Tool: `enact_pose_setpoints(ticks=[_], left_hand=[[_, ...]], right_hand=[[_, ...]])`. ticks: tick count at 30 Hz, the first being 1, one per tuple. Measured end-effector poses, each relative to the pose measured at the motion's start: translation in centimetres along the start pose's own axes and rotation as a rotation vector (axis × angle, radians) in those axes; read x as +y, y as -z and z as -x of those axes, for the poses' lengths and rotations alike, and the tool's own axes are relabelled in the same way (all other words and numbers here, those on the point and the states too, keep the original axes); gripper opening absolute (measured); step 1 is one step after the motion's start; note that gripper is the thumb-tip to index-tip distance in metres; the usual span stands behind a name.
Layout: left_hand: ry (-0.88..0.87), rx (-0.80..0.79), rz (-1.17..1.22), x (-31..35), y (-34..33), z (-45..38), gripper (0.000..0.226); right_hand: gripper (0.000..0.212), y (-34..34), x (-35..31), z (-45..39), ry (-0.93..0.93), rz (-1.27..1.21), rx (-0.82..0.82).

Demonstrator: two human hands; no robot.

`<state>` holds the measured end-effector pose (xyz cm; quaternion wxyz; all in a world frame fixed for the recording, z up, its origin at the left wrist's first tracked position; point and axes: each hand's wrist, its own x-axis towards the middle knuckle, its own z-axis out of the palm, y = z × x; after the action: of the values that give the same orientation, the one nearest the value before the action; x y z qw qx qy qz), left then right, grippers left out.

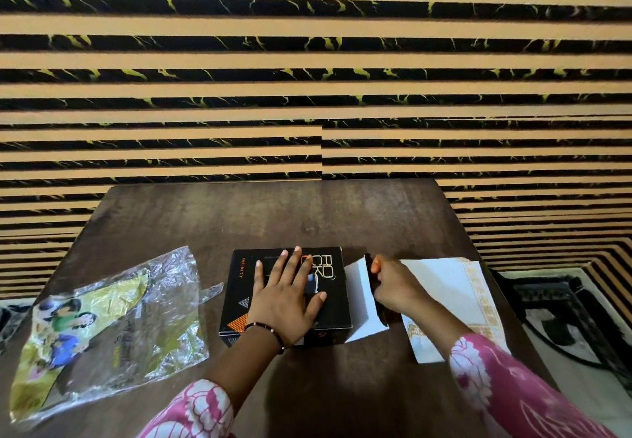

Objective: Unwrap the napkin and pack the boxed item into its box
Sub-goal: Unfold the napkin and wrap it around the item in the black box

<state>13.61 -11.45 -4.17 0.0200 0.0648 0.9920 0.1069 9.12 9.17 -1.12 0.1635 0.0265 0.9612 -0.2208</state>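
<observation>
A black box (pixel 246 287) with orange print lies flat at the middle of the brown table (pixel 307 211). My left hand (pixel 285 295) rests palm down on its top, fingers spread. The box's right end flap (pixel 359 300), white inside with a black edge, stands open. My right hand (pixel 393 283) pinches that flap's black edge. A white napkin (pixel 451 287) with a gold patterned border lies unfolded on the table under and right of my right hand. The boxed item itself is not visible.
A crumpled clear plastic bag (pixel 109 321) with yellow-green print and cartoon figures lies on the table's left side. A striped black and tan wall rises behind the table. A patterned rug (pixel 561 318) lies on the floor at right.
</observation>
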Motion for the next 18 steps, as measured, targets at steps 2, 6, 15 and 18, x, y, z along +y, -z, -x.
enact_pose_setpoints(ticks=[2, 6, 15, 18], left_hand=[[0.004, -0.004, -0.002, 0.0, 0.0, -0.2, 0.082], [-0.003, -0.014, -0.006, -0.1, -0.1, -0.2, 0.080], [0.013, -0.001, -0.004, 0.0, -0.1, -0.2, 0.079], [0.013, 0.002, -0.010, 0.2, 0.0, -0.2, 0.080]], right_hand=[[0.046, 0.0, 0.2, 1.0, 0.150, 0.132, 0.123], [0.050, -1.3, -0.8, 2.7, 0.500, 0.473, 0.156], [0.058, -3.0, -0.5, 4.7, 0.346, 0.152, -0.071], [0.047, -3.3, 0.1, 5.2, 0.246, 0.049, -0.027]])
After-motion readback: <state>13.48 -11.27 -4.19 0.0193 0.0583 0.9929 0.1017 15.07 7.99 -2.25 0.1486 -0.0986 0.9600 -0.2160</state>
